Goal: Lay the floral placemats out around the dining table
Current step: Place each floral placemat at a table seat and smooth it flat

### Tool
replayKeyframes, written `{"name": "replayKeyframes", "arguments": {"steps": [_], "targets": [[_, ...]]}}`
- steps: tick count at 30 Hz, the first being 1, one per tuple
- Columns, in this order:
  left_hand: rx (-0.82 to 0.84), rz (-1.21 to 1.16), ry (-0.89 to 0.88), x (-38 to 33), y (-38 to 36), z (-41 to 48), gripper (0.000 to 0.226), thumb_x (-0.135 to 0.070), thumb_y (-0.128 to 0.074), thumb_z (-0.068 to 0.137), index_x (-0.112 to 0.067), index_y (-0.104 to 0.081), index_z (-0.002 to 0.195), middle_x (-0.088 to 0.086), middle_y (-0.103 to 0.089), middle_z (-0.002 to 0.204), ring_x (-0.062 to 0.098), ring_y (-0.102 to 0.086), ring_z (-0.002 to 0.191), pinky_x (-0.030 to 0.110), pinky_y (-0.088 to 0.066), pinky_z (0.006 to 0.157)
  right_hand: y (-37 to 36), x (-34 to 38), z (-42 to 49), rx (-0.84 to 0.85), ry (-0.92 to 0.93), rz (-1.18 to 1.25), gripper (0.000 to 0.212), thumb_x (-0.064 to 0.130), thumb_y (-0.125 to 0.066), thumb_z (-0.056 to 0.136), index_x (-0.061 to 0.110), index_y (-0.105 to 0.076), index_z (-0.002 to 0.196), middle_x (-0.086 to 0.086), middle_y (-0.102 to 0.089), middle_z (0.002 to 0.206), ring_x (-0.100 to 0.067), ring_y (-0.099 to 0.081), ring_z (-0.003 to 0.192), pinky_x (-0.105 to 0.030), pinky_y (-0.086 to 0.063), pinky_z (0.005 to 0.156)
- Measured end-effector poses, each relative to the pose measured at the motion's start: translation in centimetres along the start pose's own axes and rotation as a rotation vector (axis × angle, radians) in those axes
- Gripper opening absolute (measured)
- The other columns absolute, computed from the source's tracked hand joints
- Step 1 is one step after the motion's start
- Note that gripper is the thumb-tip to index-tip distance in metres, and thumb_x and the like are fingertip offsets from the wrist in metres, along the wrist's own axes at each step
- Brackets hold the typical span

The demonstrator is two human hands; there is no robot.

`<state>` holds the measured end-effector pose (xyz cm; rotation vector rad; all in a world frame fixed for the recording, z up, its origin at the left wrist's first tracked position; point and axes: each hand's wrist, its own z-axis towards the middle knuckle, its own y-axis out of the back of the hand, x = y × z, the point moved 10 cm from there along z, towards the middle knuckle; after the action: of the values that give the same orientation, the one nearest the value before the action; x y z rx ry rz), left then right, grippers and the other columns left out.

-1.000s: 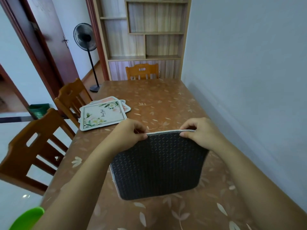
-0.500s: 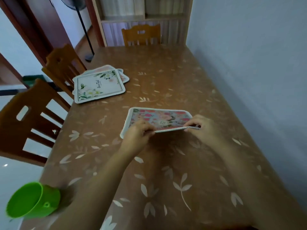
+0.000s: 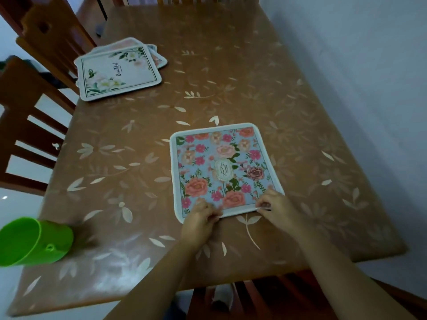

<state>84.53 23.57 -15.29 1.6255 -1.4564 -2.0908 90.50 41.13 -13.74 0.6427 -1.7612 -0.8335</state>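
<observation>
Pinching the near edge of the blue flower placemat (image 3: 221, 167), your left hand (image 3: 200, 219) holds it close to its near left corner. Your right hand (image 3: 278, 209) holds it at the near right corner, with the fingers closed on the white border. I think you hold it by these two points so that you can slide and turn it a little until it sits square to the near edge of the table (image 3: 242, 72). The placemat lies flat, printed side up, in front of you, set back from the near edge and somewhat toward the right side. It looks slightly turned against that edge, so a small correction may be needed before you let go.

Further out, a pile of other placemats (image 3: 117, 72) lies near the far left edge. The top one is white with green leaves, and the ones under it show behind it. This pile is well apart from the mat in your hands.

A green cup (image 3: 34, 241) is near the near left corner; I cannot tell if it stands or lies. It seems the only thing that could be in the way of a mat on that side. Chairs (image 3: 27, 135) stand along the left edge. The right edge is close to the wall (image 3: 369, 65), so I judge that no seat is there.
</observation>
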Motion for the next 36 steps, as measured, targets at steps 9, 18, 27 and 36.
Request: {"name": "replayKeyframes", "arguments": {"steps": [9,18,27,36], "targets": [[-0.029,0.125,0.020,0.6,-0.2,-1.9,0.023,-0.011,-0.072,0.072,-0.012,-0.068,0.094,0.008,-0.063,0.099,0.028,-0.054,0.096,0.040,-0.041,0.081,-1.2,-1.3,-2.2,0.054,-0.016,-0.031,0.007,0.003,-0.066,0.078,0.006,-0.066,0.084,-0.005,-0.055,0.090,-0.016,-0.055,0.081,-0.017,-0.042,0.071],[-0.023,0.129,0.062,1.9,-0.1,-4.5,0.010,-0.012,-0.070,0.074,-0.018,-0.069,0.082,0.001,-0.064,0.095,0.025,-0.052,0.093,0.029,-0.024,0.072,-1.8,-2.8,-4.1,0.094,-0.039,-0.023,0.009,0.001,-0.067,0.076,0.009,-0.067,0.081,0.002,-0.052,0.085,-0.002,-0.049,0.072,0.000,-0.037,0.064],[-0.027,0.133,0.105,2.7,0.4,-4.0,0.013,-0.016,-0.070,0.076,-0.020,-0.067,0.088,0.000,-0.066,0.099,0.024,-0.052,0.098,0.029,-0.025,0.075,-1.5,-3.1,-4.9,0.022,0.036,-0.140,0.009,0.007,-0.065,0.077,0.012,-0.064,0.084,-0.004,-0.058,0.093,-0.018,-0.054,0.087,-0.020,-0.036,0.069],[0.006,0.173,0.068,2.2,0.0,-5.3,0.008,-0.018,-0.070,0.077,-0.016,-0.068,0.085,0.003,-0.066,0.095,0.026,-0.053,0.095,0.033,-0.030,0.079,-1.9,-3.8,-5.3,0.066,0.021,-0.120,0.012,0.005,-0.065,0.073,0.016,-0.065,0.078,-0.001,-0.060,0.087,-0.011,-0.053,0.076,-0.020,-0.041,0.067]]}}
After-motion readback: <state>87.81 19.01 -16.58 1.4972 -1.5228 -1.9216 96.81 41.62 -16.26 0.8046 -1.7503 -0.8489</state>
